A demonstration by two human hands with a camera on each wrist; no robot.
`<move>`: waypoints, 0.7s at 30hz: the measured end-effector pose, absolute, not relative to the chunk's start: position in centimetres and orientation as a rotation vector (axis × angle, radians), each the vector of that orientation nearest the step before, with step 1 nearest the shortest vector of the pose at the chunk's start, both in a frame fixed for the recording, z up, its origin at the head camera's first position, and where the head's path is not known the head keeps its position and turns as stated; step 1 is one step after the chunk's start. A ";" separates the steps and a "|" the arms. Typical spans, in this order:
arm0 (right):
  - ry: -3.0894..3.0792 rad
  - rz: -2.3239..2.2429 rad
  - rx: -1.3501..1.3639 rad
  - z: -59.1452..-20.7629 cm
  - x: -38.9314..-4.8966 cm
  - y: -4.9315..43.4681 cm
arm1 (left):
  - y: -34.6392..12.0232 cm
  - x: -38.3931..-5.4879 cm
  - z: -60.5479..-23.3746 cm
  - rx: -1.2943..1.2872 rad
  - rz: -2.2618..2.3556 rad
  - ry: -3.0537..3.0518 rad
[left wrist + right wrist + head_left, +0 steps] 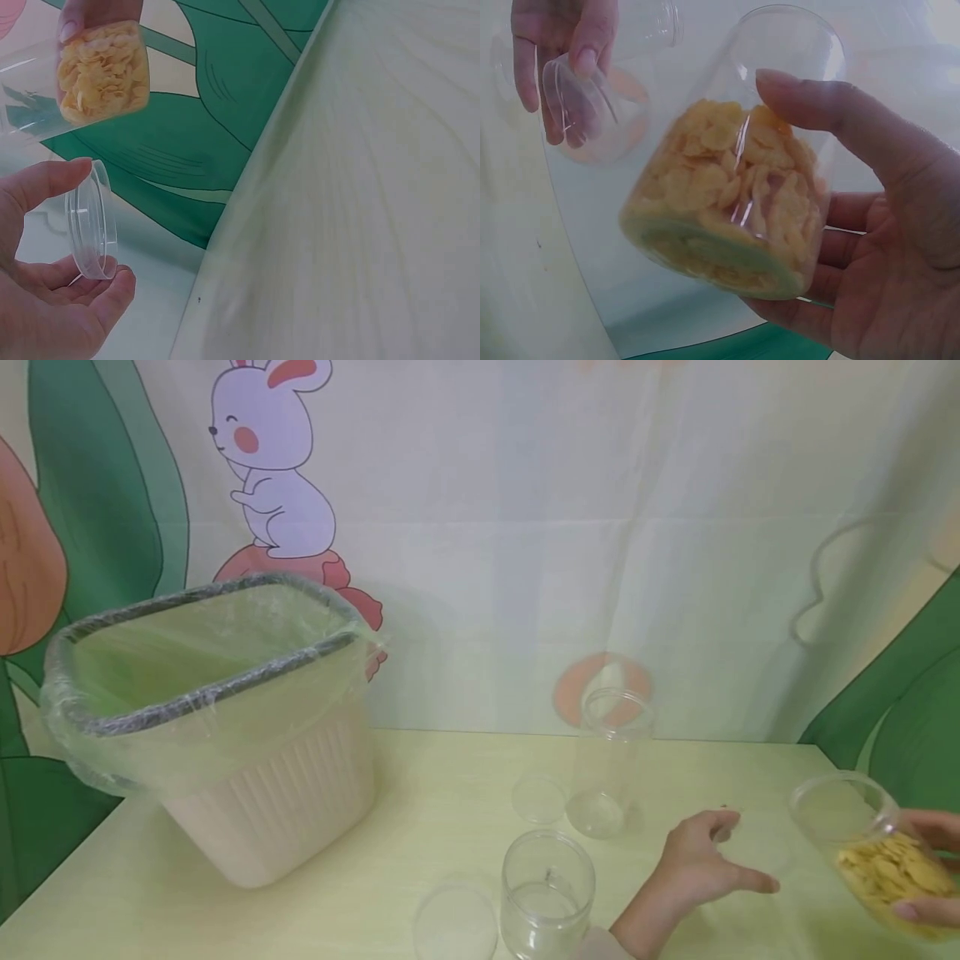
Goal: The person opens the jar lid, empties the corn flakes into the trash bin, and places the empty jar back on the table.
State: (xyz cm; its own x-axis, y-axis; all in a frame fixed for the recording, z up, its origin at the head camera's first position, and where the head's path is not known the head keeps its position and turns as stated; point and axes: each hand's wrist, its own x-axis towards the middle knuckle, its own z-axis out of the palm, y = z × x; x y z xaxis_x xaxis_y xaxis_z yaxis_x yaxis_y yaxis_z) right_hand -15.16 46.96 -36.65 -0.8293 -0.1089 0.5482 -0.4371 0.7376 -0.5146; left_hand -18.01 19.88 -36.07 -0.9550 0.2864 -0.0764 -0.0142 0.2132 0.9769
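My left hand (693, 872) pinches a clear round lid (91, 221) by its rim, thumb on one side and fingertips on the other. At the far right of the head view, my right hand (911, 217) grips a clear jar (840, 810), thumb across its side and fingers around the back. Yellow cornflakes (720, 165) fill roughly the lower half of that jar, which tilts with its uncovered mouth toward the left hand. Between lid and jar there is a gap.
A short clear jar (547, 902) and a tall clear jar (597, 814) stand uncovered on the table, each beside a flat clear lid (455, 927). To the left is a bag-lined bin (277, 802). A printed curtain (487, 568) hangs behind the table.
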 end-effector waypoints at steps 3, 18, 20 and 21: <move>-2.468 0.869 0.400 -36.8 -15.2 47.0 | 19.9 -18.0 -36.4 0.251 1.797 2.246; -2.496 0.879 0.473 -36.7 -15.5 47.6 | 20.0 -18.3 -37.5 0.246 1.682 2.346; -2.510 0.870 0.454 -36.5 -15.4 47.5 | 20.0 -18.4 -37.6 0.252 1.663 2.359; -2.513 0.867 0.450 -36.4 -15.3 47.4 | 20.0 -18.4 -37.7 0.256 1.654 2.366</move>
